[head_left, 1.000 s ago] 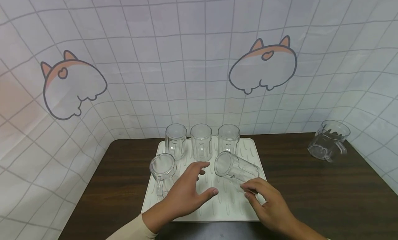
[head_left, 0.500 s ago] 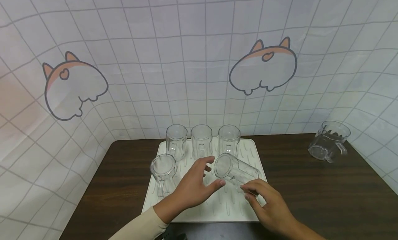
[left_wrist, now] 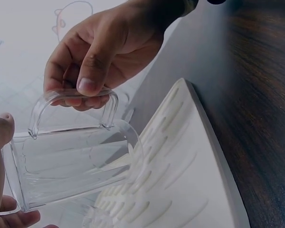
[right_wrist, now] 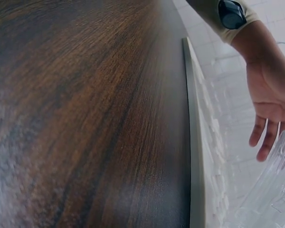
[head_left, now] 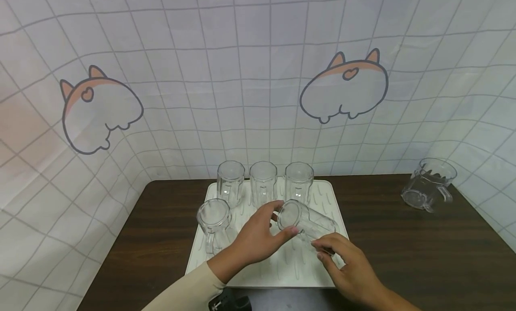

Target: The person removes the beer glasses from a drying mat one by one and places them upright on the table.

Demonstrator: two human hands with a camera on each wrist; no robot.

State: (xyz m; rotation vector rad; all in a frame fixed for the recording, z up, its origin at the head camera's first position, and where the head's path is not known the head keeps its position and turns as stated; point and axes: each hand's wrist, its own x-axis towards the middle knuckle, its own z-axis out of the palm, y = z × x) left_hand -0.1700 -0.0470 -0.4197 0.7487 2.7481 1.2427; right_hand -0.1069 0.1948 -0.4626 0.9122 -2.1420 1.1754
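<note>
A clear glass mug (head_left: 310,219) lies tilted in the air over the white ridged tray (head_left: 282,275), its round base towards the left. My right hand (head_left: 348,264) pinches its handle between thumb and fingers, plainest in the left wrist view, where the handle (left_wrist: 73,95) points up. My left hand (head_left: 255,241) is spread at the base end, thumb and fingers on either side of it, right at the glass. In the right wrist view my left hand (right_wrist: 270,90) shows its palm, fingers straight beside the mug (right_wrist: 270,185).
Along the tray's back stand three clear mugs, the left (head_left: 230,183), middle (head_left: 263,183) and right (head_left: 299,183). Another mug (head_left: 214,219) is at the tray's left, handle forward. One more (head_left: 427,185) stands on the dark wooden table (head_left: 403,248) at the back right, near the patterned sheet (head_left: 262,78).
My left hand has moved right, from over the tray to the base of the tilted mug. The right hand and the mug in it have stayed almost still.
</note>
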